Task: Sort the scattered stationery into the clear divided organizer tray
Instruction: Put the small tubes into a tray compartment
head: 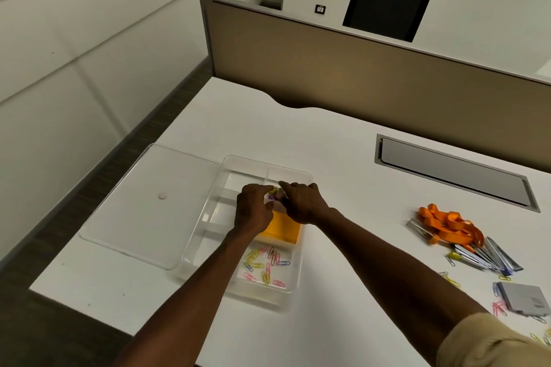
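Observation:
The clear divided organizer tray (196,243) lies on the white desk. Its near compartment holds several coloured paper clips (265,265); an orange sticky-note pad (281,228) fills the one behind. Over a far compartment my left hand (253,210) and my right hand (301,202) meet, fingers curled, pinching small yellow and purple items (272,192) between them. What those items are is too small to tell. At the right lie an orange lanyard (450,222), several pens (483,258), a grey box (524,301) and loose clips (499,308).
The tray's clear lid (143,205) lies flat to the left of the tray. A grey cable hatch (453,171) is set in the desk at the right. A tan partition (357,74) stands behind the desk, a black chair (387,3) beyond it.

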Action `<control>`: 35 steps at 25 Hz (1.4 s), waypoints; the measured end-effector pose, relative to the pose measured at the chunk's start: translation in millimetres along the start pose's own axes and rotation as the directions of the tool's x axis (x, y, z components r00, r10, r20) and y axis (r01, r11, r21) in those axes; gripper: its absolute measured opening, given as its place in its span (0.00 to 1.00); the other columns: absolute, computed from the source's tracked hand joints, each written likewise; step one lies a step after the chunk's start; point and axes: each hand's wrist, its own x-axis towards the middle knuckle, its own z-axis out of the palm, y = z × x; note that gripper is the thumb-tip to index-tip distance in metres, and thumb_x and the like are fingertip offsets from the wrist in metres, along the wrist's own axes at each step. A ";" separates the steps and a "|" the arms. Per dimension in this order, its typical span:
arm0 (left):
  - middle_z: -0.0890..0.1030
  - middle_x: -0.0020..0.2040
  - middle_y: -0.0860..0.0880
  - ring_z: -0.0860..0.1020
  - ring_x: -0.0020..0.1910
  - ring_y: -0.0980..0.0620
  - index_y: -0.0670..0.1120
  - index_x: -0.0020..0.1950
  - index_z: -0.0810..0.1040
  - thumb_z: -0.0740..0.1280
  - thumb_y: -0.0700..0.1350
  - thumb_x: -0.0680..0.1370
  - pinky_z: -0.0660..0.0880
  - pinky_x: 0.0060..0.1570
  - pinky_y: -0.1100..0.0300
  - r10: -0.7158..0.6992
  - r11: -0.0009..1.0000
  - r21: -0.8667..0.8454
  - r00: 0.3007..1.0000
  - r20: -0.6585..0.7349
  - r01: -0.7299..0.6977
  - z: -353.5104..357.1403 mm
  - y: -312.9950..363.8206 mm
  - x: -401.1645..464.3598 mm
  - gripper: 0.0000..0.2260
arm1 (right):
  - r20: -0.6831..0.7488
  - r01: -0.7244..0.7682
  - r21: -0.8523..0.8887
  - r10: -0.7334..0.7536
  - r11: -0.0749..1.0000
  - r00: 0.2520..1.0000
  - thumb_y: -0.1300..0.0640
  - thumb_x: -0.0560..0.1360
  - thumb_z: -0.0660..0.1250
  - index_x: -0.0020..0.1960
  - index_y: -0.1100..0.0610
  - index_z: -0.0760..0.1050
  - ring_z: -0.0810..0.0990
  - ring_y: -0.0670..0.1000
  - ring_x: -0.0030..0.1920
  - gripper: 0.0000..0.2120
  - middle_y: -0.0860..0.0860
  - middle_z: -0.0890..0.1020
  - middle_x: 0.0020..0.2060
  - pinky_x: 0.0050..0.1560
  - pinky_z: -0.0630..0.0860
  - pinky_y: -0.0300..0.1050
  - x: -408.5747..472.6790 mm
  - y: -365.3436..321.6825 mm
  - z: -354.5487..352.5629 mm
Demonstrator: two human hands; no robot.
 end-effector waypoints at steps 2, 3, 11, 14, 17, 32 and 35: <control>0.80 0.62 0.44 0.75 0.64 0.46 0.45 0.65 0.79 0.74 0.40 0.74 0.72 0.63 0.55 0.021 1.000 0.014 1.000 -0.007 -0.021 0.0 -0.5 -0.5 0.19 | -0.043 0.026 0.015 -0.026 1.000 0.999 0.46 0.81 0.57 0.64 0.57 0.70 0.80 0.60 0.52 0.18 0.56 0.82 0.53 0.51 0.68 0.50 -3.5 1.0 3.2; 0.79 0.62 0.44 0.75 0.64 0.45 0.45 0.65 0.78 0.74 0.39 0.73 0.72 0.63 0.55 0.036 0.999 0.016 0.999 -0.007 -0.036 0.2 -0.9 -1.6 0.20 | -0.069 0.039 0.017 -0.038 0.999 0.997 0.48 0.81 0.58 0.61 0.57 0.71 0.80 0.60 0.50 0.15 0.55 0.82 0.52 0.49 0.67 0.49 -6.2 1.1 4.8; 0.73 0.70 0.45 0.71 0.69 0.45 0.45 0.71 0.71 0.70 0.33 0.74 0.68 0.67 0.56 0.107 0.994 0.007 0.994 0.004 -0.107 3.8 -9.6 -5.8 0.26 | -0.191 0.009 0.054 0.001 0.999 0.982 0.55 0.76 0.62 0.69 0.63 0.68 0.76 0.63 0.61 0.23 0.61 0.78 0.62 0.59 0.73 0.55 -29.7 -4.5 18.8; 0.75 0.69 0.46 0.72 0.68 0.45 0.45 0.70 0.73 0.70 0.35 0.75 0.70 0.66 0.55 0.111 0.994 0.021 0.994 -0.001 -0.111 3.5 -6.5 -5.9 0.23 | -0.287 0.028 0.057 -0.010 0.998 0.958 0.56 0.72 0.67 0.62 0.63 0.75 0.78 0.66 0.56 0.20 0.62 0.81 0.55 0.57 0.76 0.56 -40.0 -8.3 25.8; 0.75 0.68 0.46 0.72 0.67 0.46 0.46 0.68 0.75 0.70 0.38 0.76 0.70 0.65 0.57 0.115 0.993 0.022 0.993 -0.013 -0.115 6.4 -6.3 -7.6 0.21 | -0.304 0.031 0.092 -0.001 0.995 0.953 0.56 0.75 0.66 0.63 0.64 0.75 0.77 0.66 0.59 0.19 0.63 0.81 0.56 0.61 0.76 0.57 -43.8 -10.9 24.9; 0.80 0.59 0.47 0.73 0.65 0.46 0.46 0.60 0.81 0.71 0.41 0.73 0.69 0.68 0.51 0.399 0.915 -0.026 0.912 -0.101 -0.403 51.2 29.9 -29.3 0.15 | -0.254 -0.723 0.355 0.805 0.593 0.536 0.56 0.74 0.68 0.72 0.60 0.68 0.64 0.62 0.73 0.27 0.62 0.68 0.72 0.71 0.66 0.57 -172.8 139.2 19.1; 0.79 0.60 0.48 0.72 0.66 0.47 0.46 0.60 0.80 0.70 0.43 0.74 0.68 0.68 0.53 0.440 0.895 -0.034 0.894 -0.088 -0.444 61.3 38.4 -36.3 0.15 | -0.149 -0.774 0.259 0.816 0.578 0.559 0.60 0.72 0.67 0.75 0.58 0.63 0.65 0.63 0.72 0.32 0.58 0.65 0.74 0.67 0.69 0.59 -191.1 162.5 9.8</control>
